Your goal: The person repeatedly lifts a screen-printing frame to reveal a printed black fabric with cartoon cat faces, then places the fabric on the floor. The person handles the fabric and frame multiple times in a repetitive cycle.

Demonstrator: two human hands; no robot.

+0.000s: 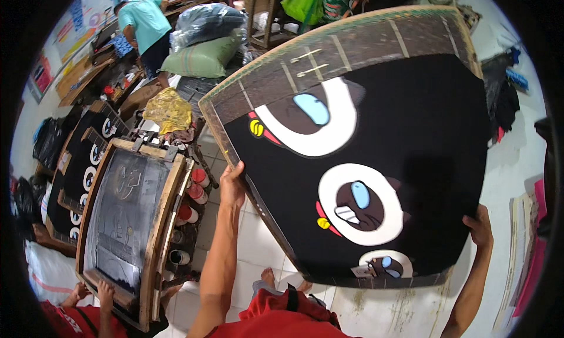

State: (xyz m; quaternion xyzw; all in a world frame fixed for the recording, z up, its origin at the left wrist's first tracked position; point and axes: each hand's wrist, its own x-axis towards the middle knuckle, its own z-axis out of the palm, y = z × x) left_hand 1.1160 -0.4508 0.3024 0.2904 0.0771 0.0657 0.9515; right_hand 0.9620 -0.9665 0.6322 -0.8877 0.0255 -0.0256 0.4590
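Note:
A large worn board [364, 35] is held up in front of me, covered mostly by black fabric [435, 126] printed with white cartoon shapes, pale blue ovals and small red and yellow details. My left hand [233, 184] grips the board's left edge, fingers curled round it. Low on the opposite side, my right hand [480, 227] grips the edge near the lower right corner. Strips of tape cross the bare upper part of the board.
At left, a co-worker's hands [103, 292] touch a wooden-framed screen [129, 217], beside paint pots [197, 192] and more printed boards [73, 173]. Another person [144, 29] bends near stuffed sacks [200, 59] at the back. Tiled floor [211, 250] shows below; pink sheets [534, 238] stand at right.

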